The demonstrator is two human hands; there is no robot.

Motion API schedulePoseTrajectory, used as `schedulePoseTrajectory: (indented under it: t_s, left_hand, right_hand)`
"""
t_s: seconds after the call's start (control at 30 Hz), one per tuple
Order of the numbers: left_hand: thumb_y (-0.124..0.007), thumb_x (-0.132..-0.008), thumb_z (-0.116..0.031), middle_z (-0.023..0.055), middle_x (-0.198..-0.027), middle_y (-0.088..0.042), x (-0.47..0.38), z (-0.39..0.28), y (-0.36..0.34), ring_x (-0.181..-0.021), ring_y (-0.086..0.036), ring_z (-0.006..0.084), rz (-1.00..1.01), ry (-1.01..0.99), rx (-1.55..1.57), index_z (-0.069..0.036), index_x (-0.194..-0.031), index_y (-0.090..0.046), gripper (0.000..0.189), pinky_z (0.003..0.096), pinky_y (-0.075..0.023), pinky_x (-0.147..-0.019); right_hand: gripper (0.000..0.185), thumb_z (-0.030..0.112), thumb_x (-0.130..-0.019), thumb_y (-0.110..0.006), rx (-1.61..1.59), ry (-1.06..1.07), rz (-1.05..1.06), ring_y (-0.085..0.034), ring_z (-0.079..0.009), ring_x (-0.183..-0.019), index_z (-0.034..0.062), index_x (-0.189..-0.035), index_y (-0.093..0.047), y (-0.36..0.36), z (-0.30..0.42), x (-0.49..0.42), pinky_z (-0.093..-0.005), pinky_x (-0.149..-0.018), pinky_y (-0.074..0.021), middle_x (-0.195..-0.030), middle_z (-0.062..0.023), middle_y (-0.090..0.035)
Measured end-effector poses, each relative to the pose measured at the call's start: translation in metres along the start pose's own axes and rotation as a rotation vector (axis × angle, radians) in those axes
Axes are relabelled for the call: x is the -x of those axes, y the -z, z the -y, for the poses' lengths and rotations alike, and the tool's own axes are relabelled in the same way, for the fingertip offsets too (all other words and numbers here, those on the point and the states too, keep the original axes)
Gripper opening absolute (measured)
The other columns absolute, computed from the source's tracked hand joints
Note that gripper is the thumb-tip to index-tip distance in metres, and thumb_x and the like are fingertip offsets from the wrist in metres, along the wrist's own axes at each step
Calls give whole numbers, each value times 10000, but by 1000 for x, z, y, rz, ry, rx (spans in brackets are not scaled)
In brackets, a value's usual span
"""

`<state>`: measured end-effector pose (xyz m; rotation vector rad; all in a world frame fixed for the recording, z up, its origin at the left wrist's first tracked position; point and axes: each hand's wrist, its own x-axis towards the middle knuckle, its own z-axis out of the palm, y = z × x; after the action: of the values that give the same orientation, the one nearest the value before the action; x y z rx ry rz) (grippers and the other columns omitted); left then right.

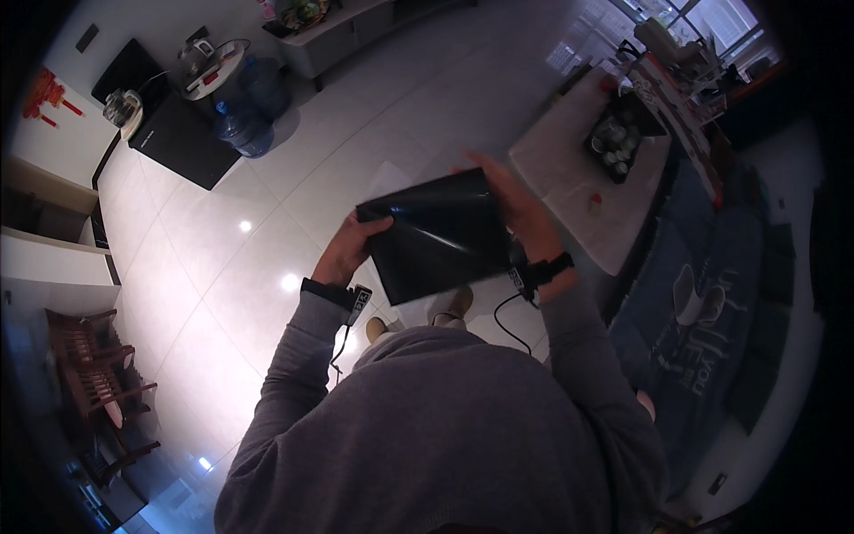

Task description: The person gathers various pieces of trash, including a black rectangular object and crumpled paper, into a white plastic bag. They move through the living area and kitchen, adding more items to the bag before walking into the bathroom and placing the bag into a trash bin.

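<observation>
A flat, glossy black rectangular object (440,237) is held up in front of my body, tilted, with light streaking across its face. Whether it is a folder, a box or a panel I cannot tell. My left hand (347,247) grips its left edge, the thumb lying over the upper left corner. Along the right edge is my right hand (524,213), blurred, with its fingers partly behind the object. Pale, sheet-like material (390,179) shows behind and below it. Each wrist wears a black strap with a small cabled device.
To the right stand a pale-topped table (574,180) bearing a black tray of cups (617,143), and a sofa with a blue cover (687,320). Water jugs (243,130) and a black mini fridge (183,143) are at upper left. Wooden chairs (97,364) stand at left.
</observation>
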<state>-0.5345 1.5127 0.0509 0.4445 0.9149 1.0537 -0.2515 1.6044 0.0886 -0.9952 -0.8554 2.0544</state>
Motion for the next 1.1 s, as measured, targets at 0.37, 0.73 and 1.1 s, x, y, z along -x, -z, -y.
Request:
schedulePoseTrajectory:
  t_s: [0.37,0.73,1.1]
  left_hand:
    - [-515,-937,-441,105,-920,-643,9,3,18,-773,-571,140,-190,-40,-588,8,-1204,-511,522,263,-464,-698]
    - [-409,-994,-386,34,-653,-545,11,20,23,-564,-508,116,-39,-53,-1129,-66,-969,-515,338,269,-404,-550]
    - [-455,-930,-219,89,-714,-651,10,29,72,-662,-616,195,-267,-174,-990,2,-1008,-560,257,342,-468,-637]
  right_hand:
    - [422,163,-863,-649,344,-125,-365,-621,-180,-932,8,-1232,-515,6,-49,77,-317,-825,-528,-1079,-107,-616]
    - [345,153,-851,-652,547,41,-157,-621,-173,-847,-47,-1120,-569,-8,-82,51,-321,-758,-507,-960,-95,-649]
    - [269,173,-843,-616,1381,351,-470,-631,-388,-818,-23,-1022,-571,10,-73,72,-455,-698,-482,-845,-242,-634]
